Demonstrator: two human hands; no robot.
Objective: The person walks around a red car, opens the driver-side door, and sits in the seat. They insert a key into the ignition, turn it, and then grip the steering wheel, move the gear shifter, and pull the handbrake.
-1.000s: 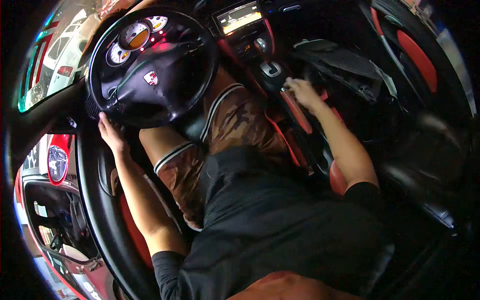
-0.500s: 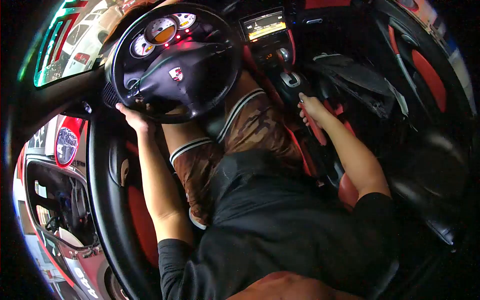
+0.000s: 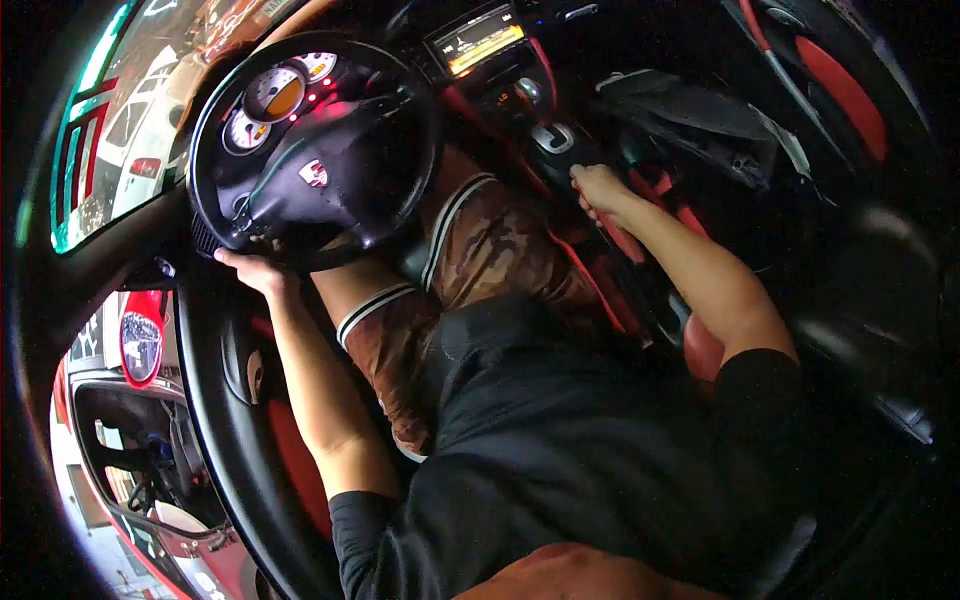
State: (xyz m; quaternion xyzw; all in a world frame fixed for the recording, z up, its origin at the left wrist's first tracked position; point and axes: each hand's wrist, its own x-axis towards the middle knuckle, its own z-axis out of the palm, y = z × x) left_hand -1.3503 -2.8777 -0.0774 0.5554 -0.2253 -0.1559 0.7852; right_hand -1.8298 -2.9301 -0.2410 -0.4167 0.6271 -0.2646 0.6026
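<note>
My left hand [image 3: 258,270] is wrapped round the lower left rim of a black steering wheel [image 3: 433,160], its thumb lying along the outside and its fingers partly hidden by the rim. A crest sits on the wheel's hub. Down on the centre console, my right hand [image 3: 602,190] is closed around the front end of a red handbrake lever [image 3: 628,243]. Just ahead of that hand is the gear selector [image 3: 530,92] in its silver-edged gate.
Lit gauges [image 3: 275,93] show behind the wheel, with red warning lights. A lit screen [image 3: 475,40] is set in the dash. Dark fabric or a bag [image 3: 690,115] lies on the passenger side. A door mirror [image 3: 142,340] and another car [image 3: 150,450] are at left.
The whole view has shifted and tilted, so the wheel and console appear farther left. Both hands keep the same hold on the wheel and the lever.
</note>
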